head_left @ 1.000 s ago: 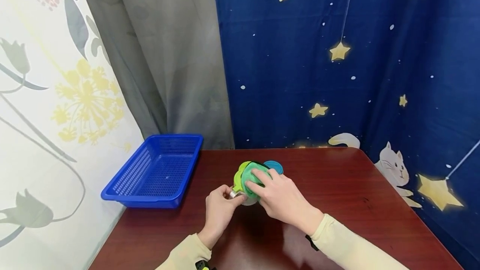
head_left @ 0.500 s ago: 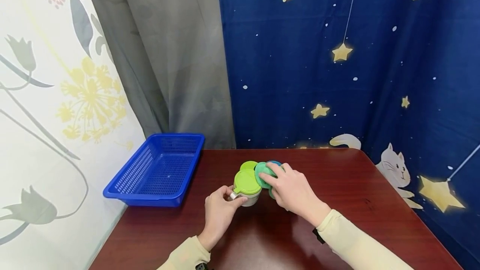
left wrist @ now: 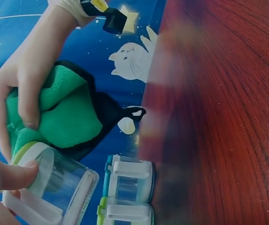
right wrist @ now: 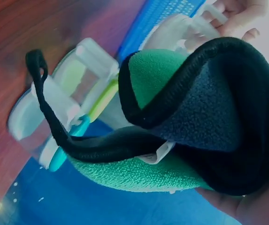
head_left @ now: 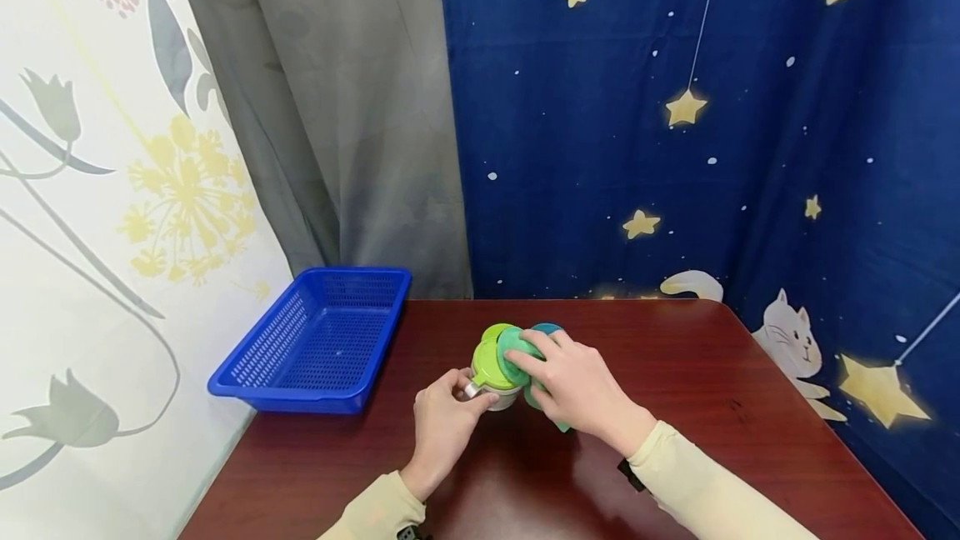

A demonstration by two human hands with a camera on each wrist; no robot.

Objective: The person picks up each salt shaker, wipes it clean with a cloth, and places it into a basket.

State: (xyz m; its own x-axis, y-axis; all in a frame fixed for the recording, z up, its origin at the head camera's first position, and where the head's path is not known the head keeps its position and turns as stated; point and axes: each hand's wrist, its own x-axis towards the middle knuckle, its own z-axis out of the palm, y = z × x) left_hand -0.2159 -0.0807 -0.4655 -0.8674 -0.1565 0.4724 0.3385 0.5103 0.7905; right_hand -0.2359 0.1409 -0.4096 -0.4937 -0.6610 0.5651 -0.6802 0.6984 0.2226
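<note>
A clear jar (left wrist: 71, 183) with a lime-green lid (head_left: 487, 368) is held tilted above the table. My left hand (head_left: 444, 432) pinches its whitish handle between thumb and fingers. With curled fingers my right hand (head_left: 588, 386) holds a bunched green cloth (left wrist: 73, 115) against the right part of that lid. The cloth has dark edging and a dark hanging loop (right wrist: 36, 65). Behind them stand two more handled jars, one with a lime-green lid (head_left: 495, 330), the other with a blue lid (head_left: 547, 328). The cloth and right hand partly cover these in the head view.
A blue plastic basket (head_left: 311, 402) with perforated walls sits at the table's back left. The dark red table (head_left: 675, 440) reaches to a blue star-patterned curtain (head_left: 585, 148) and a grey curtain (head_left: 375, 148).
The cloth first covered most of the lid, then slid right to its edge, baring it. Now it lies farther left again over the lid's right part. My left hand keeps its hold.
</note>
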